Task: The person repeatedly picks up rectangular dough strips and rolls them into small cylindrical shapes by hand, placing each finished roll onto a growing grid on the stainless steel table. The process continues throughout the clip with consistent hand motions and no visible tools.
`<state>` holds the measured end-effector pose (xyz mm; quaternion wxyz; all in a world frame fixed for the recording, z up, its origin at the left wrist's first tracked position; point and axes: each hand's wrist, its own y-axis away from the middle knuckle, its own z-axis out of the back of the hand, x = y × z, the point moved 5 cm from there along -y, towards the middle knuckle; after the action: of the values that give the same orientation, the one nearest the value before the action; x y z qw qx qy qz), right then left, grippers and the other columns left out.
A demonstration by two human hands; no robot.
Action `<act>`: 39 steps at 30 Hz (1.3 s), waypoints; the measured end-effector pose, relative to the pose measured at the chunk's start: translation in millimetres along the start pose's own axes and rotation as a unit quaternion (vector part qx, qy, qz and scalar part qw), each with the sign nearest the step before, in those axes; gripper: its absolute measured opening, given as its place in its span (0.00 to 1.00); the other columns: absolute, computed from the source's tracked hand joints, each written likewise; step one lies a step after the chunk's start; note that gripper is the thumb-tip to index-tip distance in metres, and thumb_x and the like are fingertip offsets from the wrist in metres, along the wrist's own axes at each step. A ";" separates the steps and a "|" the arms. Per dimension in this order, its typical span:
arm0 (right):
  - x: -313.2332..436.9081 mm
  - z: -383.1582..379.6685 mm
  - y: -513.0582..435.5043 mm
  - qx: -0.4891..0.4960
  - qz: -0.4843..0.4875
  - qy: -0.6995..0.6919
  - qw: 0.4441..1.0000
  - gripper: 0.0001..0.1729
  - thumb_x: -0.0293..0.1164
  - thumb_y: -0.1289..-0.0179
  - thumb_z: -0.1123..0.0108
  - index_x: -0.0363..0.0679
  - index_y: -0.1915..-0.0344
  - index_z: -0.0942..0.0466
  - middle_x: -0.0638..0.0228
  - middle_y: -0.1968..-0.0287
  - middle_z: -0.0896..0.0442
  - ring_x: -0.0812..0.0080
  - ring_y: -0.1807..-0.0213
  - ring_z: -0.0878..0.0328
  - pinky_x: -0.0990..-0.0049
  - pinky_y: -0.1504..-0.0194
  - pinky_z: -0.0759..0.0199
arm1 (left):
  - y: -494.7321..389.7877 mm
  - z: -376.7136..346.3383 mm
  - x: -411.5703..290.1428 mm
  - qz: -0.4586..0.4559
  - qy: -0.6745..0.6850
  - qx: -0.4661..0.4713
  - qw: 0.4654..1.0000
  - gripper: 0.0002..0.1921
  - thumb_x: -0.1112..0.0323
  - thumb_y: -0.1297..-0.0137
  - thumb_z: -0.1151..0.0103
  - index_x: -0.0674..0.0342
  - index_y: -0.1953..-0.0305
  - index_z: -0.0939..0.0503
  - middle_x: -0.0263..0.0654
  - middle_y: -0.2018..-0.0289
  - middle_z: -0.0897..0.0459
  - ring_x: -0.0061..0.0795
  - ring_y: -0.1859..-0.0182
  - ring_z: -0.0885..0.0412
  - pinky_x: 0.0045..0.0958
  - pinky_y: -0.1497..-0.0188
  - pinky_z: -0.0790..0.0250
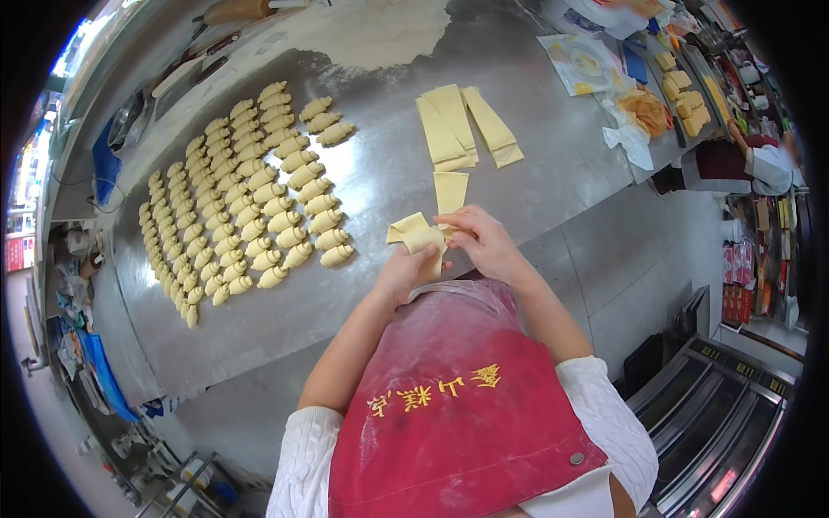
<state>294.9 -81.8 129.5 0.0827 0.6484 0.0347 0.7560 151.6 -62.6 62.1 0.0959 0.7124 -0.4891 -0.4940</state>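
My left hand grips a folded strip of pale dough near the table's front edge, its thumb on top. At the same dough, on its right side, my right hand pinches an edge between thumb and fingers. Just beyond my right hand lies a short dough strip. Farther back are stacked flat dough strips, with more strips beside them. Many rolled dough pieces stand in slanting rows on the left of the steel table.
White flour is spread at the table's back. A rolling pin lies at the far left. Bread pieces and plastic bags lie at the right end. A co-worker stands beyond. A metal deck oven is at lower right.
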 end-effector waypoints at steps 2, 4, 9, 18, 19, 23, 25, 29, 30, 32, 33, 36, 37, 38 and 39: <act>-0.8 -8.8 -1.0 -0.011 -0.038 -0.042 0.998 0.17 0.22 0.42 0.45 0.38 0.51 0.23 0.66 0.65 0.23 0.73 0.66 0.23 0.76 0.61 0.28 | 9.2 -9.6 -9.6 -0.028 -0.015 0.007 0.999 0.16 0.70 0.33 0.51 0.66 0.45 0.32 0.40 0.53 0.24 0.31 0.62 0.19 0.29 0.57 0.27; 5.0 -18.9 -2.7 -0.005 -0.097 -0.091 0.991 0.19 0.21 0.44 0.43 0.39 0.51 0.23 0.67 0.67 0.24 0.73 0.67 0.22 0.76 0.63 0.28 | 23.8 -20.7 -26.6 -0.068 -0.029 0.008 0.997 0.17 0.69 0.33 0.51 0.65 0.45 0.33 0.39 0.51 0.25 0.28 0.59 0.20 0.29 0.55 0.28; 8.2 -26.8 -9.9 -0.014 0.038 0.067 0.997 0.21 0.24 0.46 0.39 0.40 0.50 0.24 0.66 0.61 0.22 0.74 0.67 0.22 0.77 0.64 0.27 | 27.3 -12.9 -27.4 -0.096 -0.002 0.029 0.995 0.18 0.64 0.32 0.52 0.64 0.43 0.34 0.37 0.49 0.26 0.26 0.51 0.24 0.29 0.51 0.29; -1.8 -31.9 -13.1 -0.039 -0.028 -0.145 0.988 0.18 0.29 0.40 0.39 0.34 0.51 0.25 0.68 0.59 0.20 0.78 0.59 0.23 0.79 0.56 0.28 | 34.5 -10.9 -38.4 -0.158 0.109 0.004 0.981 0.19 0.61 0.29 0.55 0.65 0.43 0.32 0.37 0.49 0.25 0.26 0.49 0.26 0.28 0.45 0.35; -3.5 -34.5 -12.6 0.000 -0.058 -0.173 0.983 0.17 0.29 0.39 0.40 0.33 0.51 0.25 0.68 0.60 0.19 0.78 0.60 0.23 0.79 0.57 0.28 | 35.4 -10.5 -40.2 -0.168 0.091 -0.003 0.982 0.18 0.61 0.29 0.55 0.65 0.44 0.31 0.36 0.49 0.25 0.24 0.49 0.26 0.27 0.45 0.35; -0.9 -31.7 -8.6 -0.014 -0.096 -0.159 0.982 0.13 0.27 0.36 0.44 0.32 0.54 0.24 0.67 0.63 0.19 0.82 0.64 0.24 0.82 0.64 0.29 | 36.3 -0.5 -38.2 -0.176 0.003 -0.039 0.984 0.17 0.64 0.31 0.52 0.65 0.44 0.30 0.36 0.51 0.24 0.23 0.50 0.26 0.26 0.48 0.33; -9.9 -30.0 -7.8 -0.037 -0.097 -0.175 0.979 0.12 0.25 0.37 0.43 0.32 0.54 0.23 0.67 0.64 0.19 0.81 0.64 0.23 0.81 0.63 0.27 | 40.6 -0.5 -44.7 -0.197 -0.030 -0.058 0.978 0.16 0.65 0.32 0.50 0.65 0.46 0.29 0.35 0.53 0.23 0.23 0.52 0.24 0.25 0.52 0.31; -11.1 -29.4 -8.9 -0.029 -0.052 -0.156 0.986 0.11 0.25 0.37 0.43 0.32 0.56 0.22 0.68 0.64 0.19 0.82 0.64 0.23 0.82 0.62 0.28 | 39.8 10.5 -44.9 -0.157 0.018 -0.094 0.983 0.14 0.68 0.34 0.47 0.66 0.50 0.26 0.35 0.57 0.21 0.21 0.57 0.23 0.22 0.58 0.29; -8.4 -31.0 -9.6 -0.024 -0.047 -0.173 0.983 0.11 0.25 0.38 0.43 0.33 0.56 0.22 0.68 0.64 0.19 0.82 0.64 0.23 0.82 0.62 0.28 | 39.3 13.0 -44.3 -0.165 0.017 -0.092 0.982 0.13 0.69 0.34 0.47 0.66 0.51 0.25 0.36 0.57 0.21 0.21 0.58 0.23 0.22 0.59 0.29; -4.2 -32.8 -9.2 -0.011 -0.057 -0.213 0.975 0.11 0.25 0.38 0.42 0.33 0.57 0.22 0.69 0.64 0.19 0.82 0.64 0.24 0.82 0.62 0.29 | 37.8 18.1 -41.6 -0.178 0.015 -0.089 0.980 0.12 0.71 0.34 0.48 0.66 0.52 0.25 0.36 0.58 0.21 0.22 0.58 0.23 0.22 0.59 0.29; -2.4 -33.7 -8.4 -0.002 -0.072 -0.237 0.969 0.11 0.25 0.39 0.41 0.33 0.57 0.22 0.69 0.64 0.19 0.82 0.64 0.24 0.82 0.61 0.29 | 36.9 21.2 -39.5 -0.183 0.013 -0.089 0.979 0.12 0.71 0.34 0.48 0.66 0.52 0.25 0.37 0.58 0.21 0.22 0.58 0.23 0.22 0.59 0.29; -3.9 -33.4 -7.8 0.013 -0.089 -0.232 0.969 0.10 0.24 0.41 0.39 0.33 0.59 0.21 0.68 0.63 0.18 0.81 0.64 0.24 0.82 0.60 0.29 | 35.7 29.7 -34.0 -0.195 -0.003 -0.079 0.978 0.12 0.70 0.35 0.47 0.66 0.53 0.24 0.35 0.62 0.21 0.19 0.62 0.23 0.20 0.61 0.31; -5.1 -32.5 -8.0 0.015 -0.089 -0.217 0.972 0.10 0.24 0.42 0.38 0.33 0.60 0.21 0.68 0.63 0.18 0.81 0.63 0.24 0.82 0.60 0.28 | 36.1 29.7 -34.7 -0.199 -0.011 -0.074 0.977 0.12 0.69 0.35 0.47 0.66 0.53 0.23 0.33 0.63 0.20 0.18 0.64 0.24 0.19 0.62 0.31; -6.6 -30.6 -8.0 0.006 -0.084 -0.201 0.976 0.10 0.24 0.43 0.38 0.33 0.60 0.21 0.68 0.63 0.19 0.81 0.63 0.24 0.82 0.59 0.28 | 36.9 28.1 -34.2 -0.188 0.014 -0.063 0.980 0.12 0.69 0.35 0.46 0.66 0.53 0.23 0.33 0.63 0.21 0.18 0.64 0.24 0.19 0.62 0.31; -9.2 -28.9 -8.4 -0.003 -0.079 -0.184 0.980 0.10 0.24 0.44 0.37 0.33 0.61 0.21 0.68 0.63 0.19 0.81 0.62 0.24 0.82 0.59 0.28 | 42.2 18.6 -42.1 -0.177 0.037 -0.050 0.982 0.12 0.68 0.35 0.46 0.66 0.52 0.24 0.33 0.63 0.21 0.18 0.63 0.24 0.19 0.61 0.31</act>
<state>268.5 -73.6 114.6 0.1490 0.7716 0.0671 0.6148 109.9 -44.1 104.8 0.0607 0.8002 -0.3255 -0.5001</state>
